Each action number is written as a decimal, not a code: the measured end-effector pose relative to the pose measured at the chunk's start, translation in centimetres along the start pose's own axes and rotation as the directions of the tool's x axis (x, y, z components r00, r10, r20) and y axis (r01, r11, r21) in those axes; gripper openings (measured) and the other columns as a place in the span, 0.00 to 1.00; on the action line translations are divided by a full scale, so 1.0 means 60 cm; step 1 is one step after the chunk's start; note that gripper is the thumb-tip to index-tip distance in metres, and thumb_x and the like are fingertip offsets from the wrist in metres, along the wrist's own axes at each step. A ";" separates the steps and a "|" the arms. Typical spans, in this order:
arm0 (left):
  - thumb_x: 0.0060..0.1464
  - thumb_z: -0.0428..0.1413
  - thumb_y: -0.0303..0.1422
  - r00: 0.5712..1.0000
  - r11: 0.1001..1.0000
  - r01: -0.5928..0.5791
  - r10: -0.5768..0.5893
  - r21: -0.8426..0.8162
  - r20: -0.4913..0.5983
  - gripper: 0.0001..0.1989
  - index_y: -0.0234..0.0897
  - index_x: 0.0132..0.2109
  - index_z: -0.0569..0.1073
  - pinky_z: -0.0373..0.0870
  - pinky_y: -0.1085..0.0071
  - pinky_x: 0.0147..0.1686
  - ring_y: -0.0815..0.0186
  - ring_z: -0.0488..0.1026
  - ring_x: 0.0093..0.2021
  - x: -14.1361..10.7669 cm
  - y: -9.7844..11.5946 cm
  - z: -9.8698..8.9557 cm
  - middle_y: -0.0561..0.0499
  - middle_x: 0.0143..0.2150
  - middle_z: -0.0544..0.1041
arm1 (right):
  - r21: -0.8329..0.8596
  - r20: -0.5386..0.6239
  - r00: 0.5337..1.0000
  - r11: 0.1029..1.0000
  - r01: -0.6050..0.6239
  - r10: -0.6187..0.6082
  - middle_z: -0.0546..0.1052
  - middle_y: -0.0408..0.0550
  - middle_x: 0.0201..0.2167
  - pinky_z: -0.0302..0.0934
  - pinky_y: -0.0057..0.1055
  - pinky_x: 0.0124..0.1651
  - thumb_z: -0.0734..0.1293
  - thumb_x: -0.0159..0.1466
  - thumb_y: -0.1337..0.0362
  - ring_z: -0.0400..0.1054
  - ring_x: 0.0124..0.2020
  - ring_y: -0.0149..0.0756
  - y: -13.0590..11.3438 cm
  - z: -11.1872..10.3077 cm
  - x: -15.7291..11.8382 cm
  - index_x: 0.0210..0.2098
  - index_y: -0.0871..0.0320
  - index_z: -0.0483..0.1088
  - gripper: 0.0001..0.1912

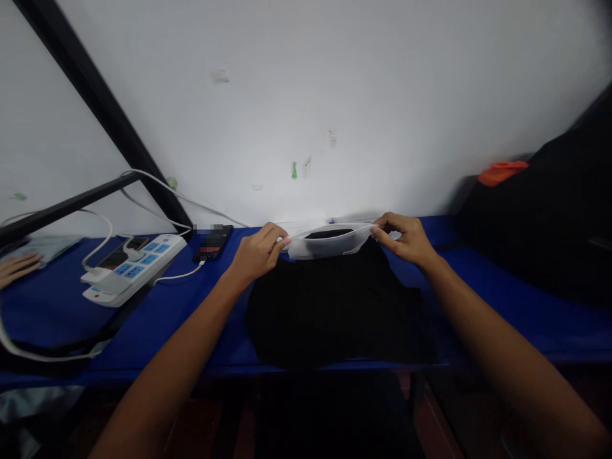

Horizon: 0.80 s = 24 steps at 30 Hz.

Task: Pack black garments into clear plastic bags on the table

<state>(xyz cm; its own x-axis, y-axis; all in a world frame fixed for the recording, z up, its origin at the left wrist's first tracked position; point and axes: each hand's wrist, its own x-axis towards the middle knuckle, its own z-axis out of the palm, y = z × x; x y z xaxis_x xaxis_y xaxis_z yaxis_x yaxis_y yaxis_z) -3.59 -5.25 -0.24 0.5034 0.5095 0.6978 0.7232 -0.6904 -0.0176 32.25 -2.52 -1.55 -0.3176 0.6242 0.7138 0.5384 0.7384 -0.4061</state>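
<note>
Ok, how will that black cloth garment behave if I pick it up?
The black cloth garment looks floppy, lying in a slack, uneven shape on the blue table. Probably light for its size, and likely to sag when lifted.

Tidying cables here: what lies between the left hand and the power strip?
The head view shows a black phone and white cable between the left hand and power strip.

My left hand (258, 254) pinches between thumb and fingertips, knuckles up, wrist slightly bent. My right hand (401, 239) pinches the same way, level with my left hand and well apart, fingers curled toward it. My bare left forearm (167, 376) and right forearm (516, 357) slant inward toward my left and right hands.
</note>
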 end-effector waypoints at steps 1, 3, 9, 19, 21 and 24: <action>0.69 0.48 0.35 1.000 1.000 0.007 -0.007 -0.019 -0.003 0.09 0.37 0.42 0.70 0.65 0.74 0.30 0.68 0.73 0.35 0.000 0.003 0.000 0.49 0.39 0.76 | -0.003 0.003 1.000 1.000 0.007 -0.007 0.75 0.44 0.25 0.64 0.31 0.29 0.66 0.65 0.57 0.69 0.24 0.32 -0.003 0.000 0.001 0.32 0.56 0.71 0.10; 0.69 0.48 0.36 1.000 0.999 0.017 -0.017 -0.048 -0.005 0.10 0.36 0.42 0.70 0.65 0.74 0.31 0.68 0.72 0.35 0.001 0.008 0.000 0.49 0.38 0.75 | -0.016 0.019 1.000 1.000 0.024 -0.023 0.75 0.43 0.25 0.64 0.31 0.29 0.65 0.64 0.58 0.69 0.24 0.32 -0.011 -0.001 0.002 0.32 0.56 0.71 0.09; 0.69 0.48 0.37 1.000 0.997 0.005 -0.004 -0.079 0.005 0.11 0.36 0.42 0.71 0.64 0.75 0.28 0.70 0.71 0.31 0.001 0.022 0.002 0.49 0.39 0.76 | -0.129 0.163 0.978 0.980 0.152 -0.130 0.74 0.43 0.26 0.64 0.33 0.31 0.64 0.63 0.59 0.69 0.26 0.34 -0.029 -0.010 0.003 0.35 0.55 0.72 0.08; 0.68 0.50 0.34 0.998 0.996 -0.057 0.056 -0.074 -0.021 0.07 0.36 0.42 0.70 0.65 0.75 0.28 0.69 0.73 0.33 0.001 0.038 0.001 0.50 0.38 0.77 | -0.213 0.160 0.953 0.934 0.288 -0.257 0.77 0.49 0.36 0.65 0.40 0.44 0.65 0.67 0.60 0.71 0.39 0.42 -0.108 -0.015 0.017 0.44 0.53 0.72 0.08; 0.68 0.50 0.34 0.997 0.994 -0.073 0.071 -0.084 -0.028 0.07 0.37 0.43 0.69 0.66 0.74 0.29 0.69 0.73 0.34 0.001 0.042 0.001 0.50 0.38 0.77 | -0.173 0.267 0.924 0.930 0.324 -0.273 0.78 0.49 0.40 0.64 0.43 0.50 0.63 0.69 0.62 0.72 0.43 0.42 -0.124 -0.007 0.020 0.48 0.52 0.71 0.10; 0.68 0.49 0.33 0.994 0.991 -0.108 0.105 -0.084 -0.039 0.06 0.37 0.43 0.69 0.68 0.74 0.30 0.68 0.74 0.35 0.000 0.052 0.000 0.50 0.38 0.77 | -0.210 0.404 0.877 0.907 0.365 -0.260 0.79 0.50 0.46 0.60 0.48 0.58 0.64 0.69 0.61 0.72 0.48 0.45 -0.138 0.010 0.021 0.54 0.53 0.69 0.15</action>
<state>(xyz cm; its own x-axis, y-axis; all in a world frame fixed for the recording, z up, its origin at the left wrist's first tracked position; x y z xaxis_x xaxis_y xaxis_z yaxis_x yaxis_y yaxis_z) -1.34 -7.38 -0.29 0.5578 0.4139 0.7194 0.6224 -0.7820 -0.0326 26.95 -7.72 2.37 -0.7338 0.4587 0.5012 0.5361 0.8440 0.0125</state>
